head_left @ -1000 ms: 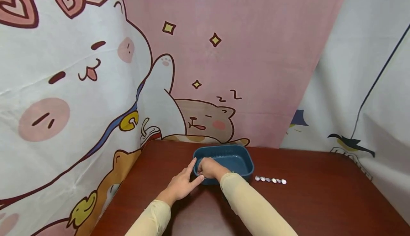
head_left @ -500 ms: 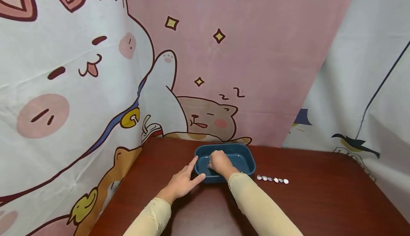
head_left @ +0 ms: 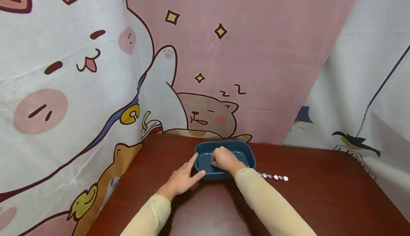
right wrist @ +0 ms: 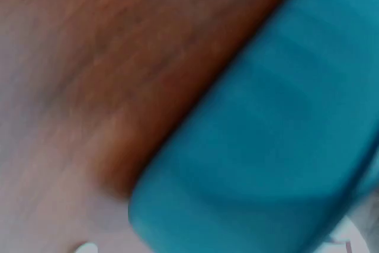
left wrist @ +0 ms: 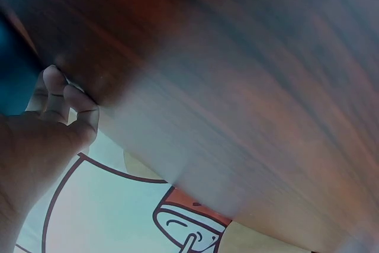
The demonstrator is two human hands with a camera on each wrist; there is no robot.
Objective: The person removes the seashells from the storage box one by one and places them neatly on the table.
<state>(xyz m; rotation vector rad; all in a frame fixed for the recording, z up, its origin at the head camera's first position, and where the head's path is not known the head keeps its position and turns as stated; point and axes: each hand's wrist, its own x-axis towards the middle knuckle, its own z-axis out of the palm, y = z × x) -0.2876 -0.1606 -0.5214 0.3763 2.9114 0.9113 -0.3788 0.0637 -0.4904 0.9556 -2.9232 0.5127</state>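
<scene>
A blue plastic basin (head_left: pixel 207 176) stands on the brown table, towards its back. My left hand (head_left: pixel 180 179) is at the basin's near left corner, its fingers spread and fairly straight, with thumb and index fingertips right at the rim. In the left wrist view, the same hand (left wrist: pixel 50 128) shows at the left edge beside the blue wall. My right hand (head_left: pixel 225 160) reaches down inside the basin with its fingers curled; I cannot tell whether they hold something. In the right wrist view the basin's outer wall (right wrist: pixel 254 134) fills much of the picture and the hand is out of sight.
Right of the basin lies a short row of small white and purplish pebble-like pieces (head_left: pixel 276 177), partly covered by the right sleeve (head_left: pixel 269 200). The brown table (head_left: pixel 320 193) meets a printed cartoon curtain (head_left: pixel 262 68) at the back and left.
My right hand has moved from the basin's left side towards its middle, fingers still curled. The left hand keeps its place at the rim. The right sleeve now covers the row's left end.
</scene>
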